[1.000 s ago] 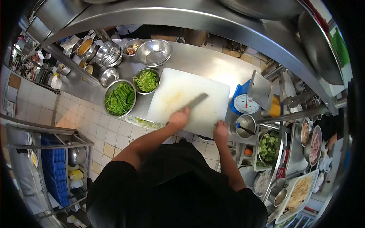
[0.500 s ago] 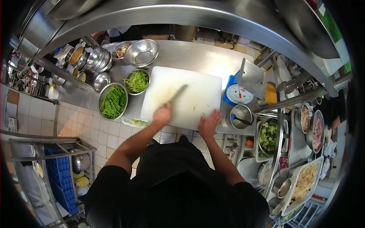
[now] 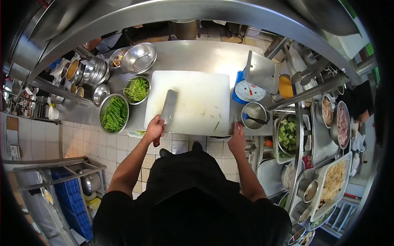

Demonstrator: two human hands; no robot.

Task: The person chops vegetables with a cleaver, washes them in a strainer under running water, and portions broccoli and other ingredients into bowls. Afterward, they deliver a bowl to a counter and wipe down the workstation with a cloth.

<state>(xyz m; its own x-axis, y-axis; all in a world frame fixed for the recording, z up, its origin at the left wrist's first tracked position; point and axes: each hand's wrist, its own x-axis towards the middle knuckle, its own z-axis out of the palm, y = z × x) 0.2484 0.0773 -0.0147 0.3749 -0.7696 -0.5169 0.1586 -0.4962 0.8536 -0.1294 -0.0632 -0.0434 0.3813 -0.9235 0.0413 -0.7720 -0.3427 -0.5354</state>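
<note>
A cleaver [image 3: 169, 104] lies over the left part of the white cutting board [image 3: 197, 92], its handle in my closed left hand [image 3: 154, 129] near the board's front left corner. Just off the board's front right corner is my right hand [image 3: 237, 139], fingers drawn together at the counter edge; what they hold, if anything, is hidden. A few green scraps [image 3: 216, 126] are scattered on the board's right front part. Left of the board stand a bowl of cut green stalks [image 3: 136, 89] and a larger bowl of long green vegetables [image 3: 114, 114].
Right of the board are a blue scale [image 3: 249, 91] and a metal pot [image 3: 254, 111] with a dark-handled utensil. Steel bowls [image 3: 138, 57] stand at the back left. A steel shelf [image 3: 193, 11] crosses overhead. Another person's arm [image 3: 363, 117] shows at the far right.
The cleaver has swung left and its blade now shows broad side up. My right hand, flat on the board half a second ago, has moved off its right edge with fingers closed. The view has shifted.
</note>
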